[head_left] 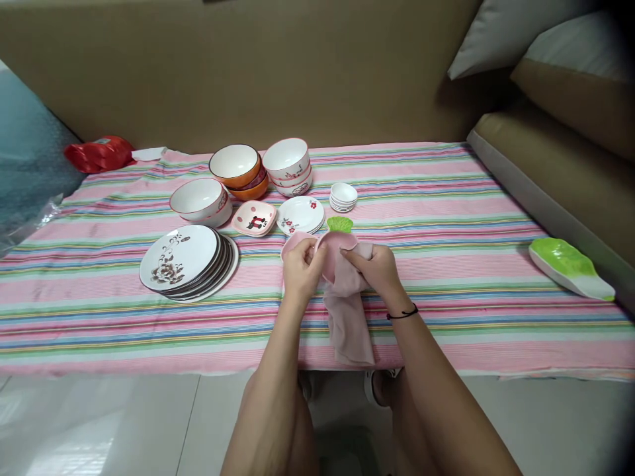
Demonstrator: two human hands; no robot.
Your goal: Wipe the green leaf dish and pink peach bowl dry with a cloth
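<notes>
My left hand (302,268) is closed on the rim of a small pink dish (331,248), its thumb pressed over the edge. In my right hand (380,268) is a pale pink cloth (350,324), bunched against the inside of that dish, with its loose end hanging down over the striped tablecloth. A green leaf-shaped piece (340,223) shows just beyond the dish; I cannot tell whether it is part of it. Behind my left hand, more pink dishware (294,242) is partly hidden. A dark cord circles my right wrist.
Patterned plates (181,258) are stacked at left. Behind stand orange bowls (235,168), white bowls (286,162), a square dish (254,218), flowered plates (301,215) and tiny bowls (343,195). A green leaf-shaped dish (565,261) lies right; a red bag (102,153) lies far left.
</notes>
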